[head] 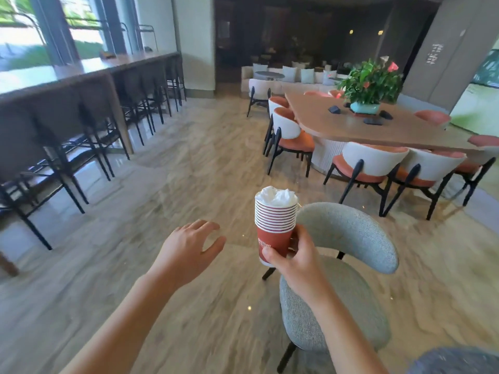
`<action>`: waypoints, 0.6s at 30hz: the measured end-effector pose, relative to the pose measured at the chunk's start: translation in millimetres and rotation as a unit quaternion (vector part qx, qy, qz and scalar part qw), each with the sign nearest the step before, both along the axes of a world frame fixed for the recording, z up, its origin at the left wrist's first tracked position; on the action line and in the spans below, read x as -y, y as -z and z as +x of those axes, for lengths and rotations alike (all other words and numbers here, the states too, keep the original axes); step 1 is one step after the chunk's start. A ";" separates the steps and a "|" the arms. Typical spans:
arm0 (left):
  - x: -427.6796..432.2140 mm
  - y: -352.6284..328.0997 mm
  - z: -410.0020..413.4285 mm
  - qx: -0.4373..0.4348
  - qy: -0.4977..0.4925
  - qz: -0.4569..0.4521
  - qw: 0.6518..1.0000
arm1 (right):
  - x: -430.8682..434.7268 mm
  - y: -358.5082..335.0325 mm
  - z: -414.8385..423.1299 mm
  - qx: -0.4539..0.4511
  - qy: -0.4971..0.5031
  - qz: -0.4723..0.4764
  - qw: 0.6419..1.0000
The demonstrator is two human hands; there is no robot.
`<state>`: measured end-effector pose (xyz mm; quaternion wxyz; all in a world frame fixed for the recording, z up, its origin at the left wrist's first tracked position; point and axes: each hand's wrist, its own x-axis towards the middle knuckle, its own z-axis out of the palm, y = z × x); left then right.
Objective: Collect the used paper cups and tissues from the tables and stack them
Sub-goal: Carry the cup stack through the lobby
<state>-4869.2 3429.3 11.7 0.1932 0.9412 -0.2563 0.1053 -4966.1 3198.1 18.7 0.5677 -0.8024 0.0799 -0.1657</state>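
A stack of red paper cups (pixel 275 228) with white rims stands upright in the air at the centre of the head view. Crumpled white tissues (pixel 276 197) fill the top cup. My right hand (pixel 291 259) grips the lowest cup near its base, thumb in front and fingers behind. My left hand (pixel 189 245) hovers to the left of the stack, palm down with fingers spread and relaxed, holding nothing and apart from the cups.
A grey upholstered chair (pixel 348 233) stands just right of and below the cups. A long wooden table (pixel 337 125) with orange-and-white chairs and a flowering plant (pixel 368 82) is at the back right. A bar counter (pixel 89 66) with dark stools runs along the left windows. Marble floor lies between.
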 end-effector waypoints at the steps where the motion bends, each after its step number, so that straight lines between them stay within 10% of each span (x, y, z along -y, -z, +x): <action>1: -12.5 2.3 7.3 -0.006 -0.022 0.000 1.000 | -9.1 1.5 16.5 -0.001 -0.016 0.001 1.000; 10: -117.1 3.5 41.6 -0.003 -0.227 0.032 0.973 | -95.4 14.2 159.2 -0.017 -0.248 0.031 0.968; 18: -206.5 -9.4 -40.4 0.007 -0.454 0.052 0.889 | -241.6 20.1 212.2 -0.037 -0.498 0.044 0.865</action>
